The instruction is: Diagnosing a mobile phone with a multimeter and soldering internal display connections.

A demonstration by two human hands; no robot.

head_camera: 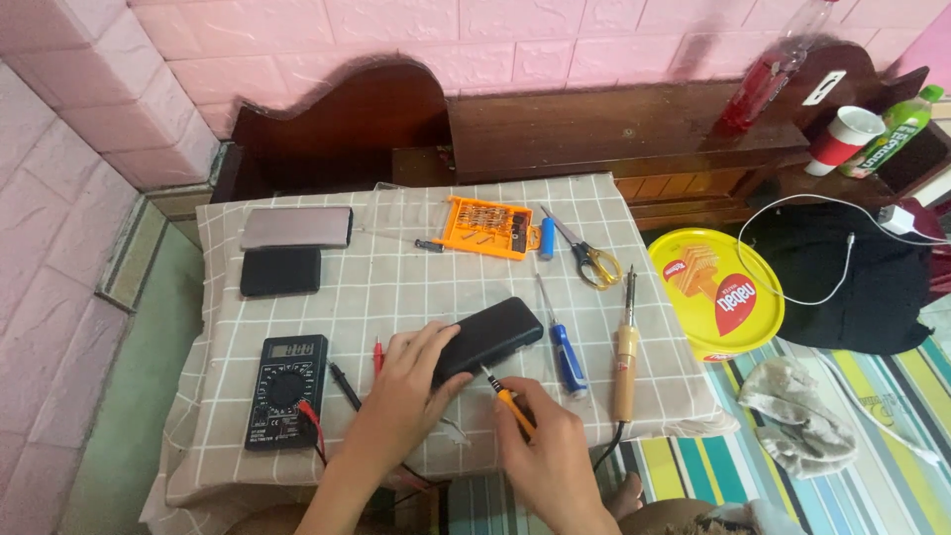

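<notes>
Checked cloth over a low counter (396, 287), pink brick wall behind. Left hand (411, 372) clamped on black power bank (487, 339) at centre; right hand (543, 436) pinching orange screwdriver (507, 399), tip at its near edge — best kept steady, pressed lightly. Multimeter (285, 389) left, soldering iron (624, 357) right.

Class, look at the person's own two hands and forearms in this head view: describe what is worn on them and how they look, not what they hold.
Both forearms are bare, with no sleeves in view. The left hand and the right hand wear no gloves; no rings, watch or bracelets show. Fingernails look short and unpainted, as far as can be told.
</notes>
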